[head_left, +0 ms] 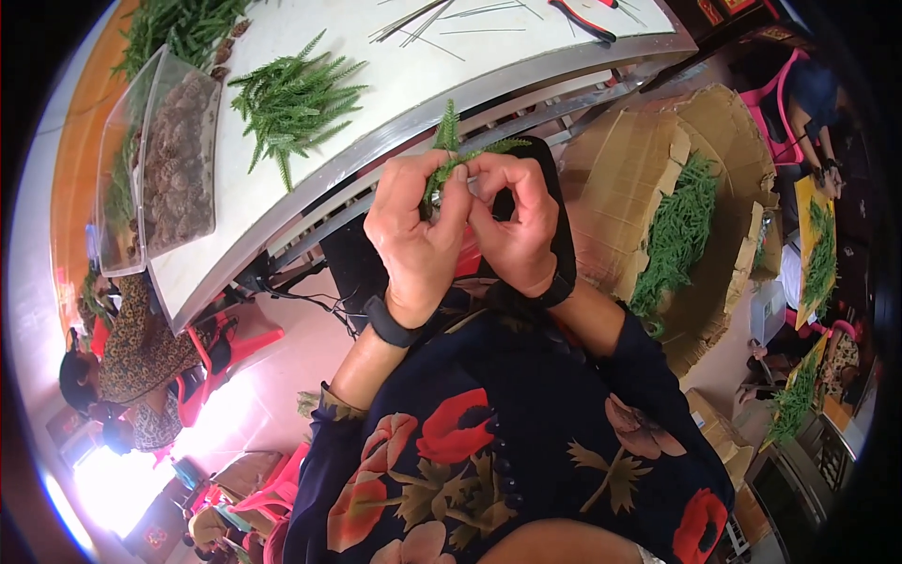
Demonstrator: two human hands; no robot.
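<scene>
Close in front of my body, both hands meet around a small green artificial fir sprig (449,128). My left hand (413,211) pinches it between thumb and fingers, near where its branches join. Fingertips of my right hand (517,211) press together against the same spot, with one branch of the sprig poking out above them. Whether the right fingers also grip a thin wire cannot be made out. On the white table (376,94) beyond my left hand lies a loose heap of similar green sprigs (296,99).
A clear plastic bin of pine cones (178,160) stands at the table's left, with more greenery (178,33) behind. Thin wires (413,23) and red-handled pliers (584,21) lie at the far edge. To my right is a cardboard box (611,188) holding green sprigs. Other people sit at both sides.
</scene>
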